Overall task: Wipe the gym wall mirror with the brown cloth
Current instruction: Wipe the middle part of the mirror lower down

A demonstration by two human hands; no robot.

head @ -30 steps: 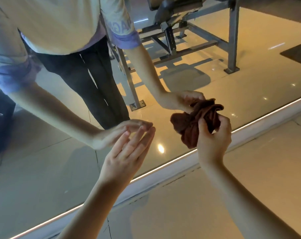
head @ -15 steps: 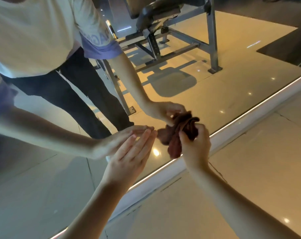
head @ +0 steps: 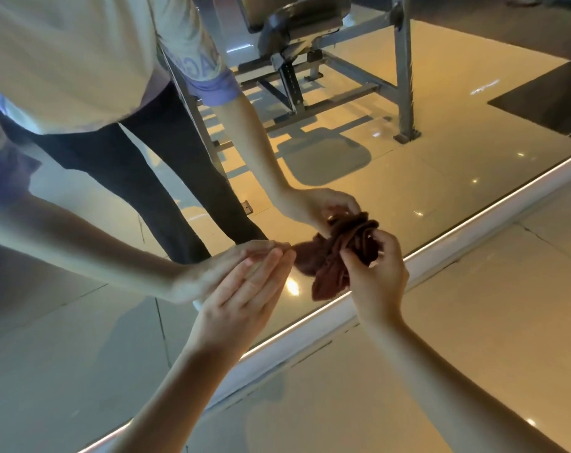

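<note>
Glossy pale floor tiles (head: 474,338) run up to a white, lit base strip (head: 310,325), above which the gym wall mirror (head: 441,165) rises, showing the person's own reflection and a reflected steel bench frame (head: 405,76) behind them. Low on the glass, just above the strip, the right hand (head: 375,282) grips the brown cloth (head: 330,273), fingers and thumb curled round a bunched wad of it. The far folds run into their own reflection, which suggests the cloth is already against the mirror. A loose tail hangs below the fist towards the strip. Bunching it this way likely gives a thick pad to press with, though the dangling end may drag along the strip. The left hand (head: 241,302) is flat and open with straight fingers held together and nothing in it. Its fingertips meet their mirrored twins just beside the cloth's left edge, so it seems to rest on or hover at the glass, perhaps to steady the body while bending low or to help tuck the cloth. Wiping looks to be at its start on the bottom edge of the mirror, and most of the visible glass lies above and to either side of the cloth.
</note>
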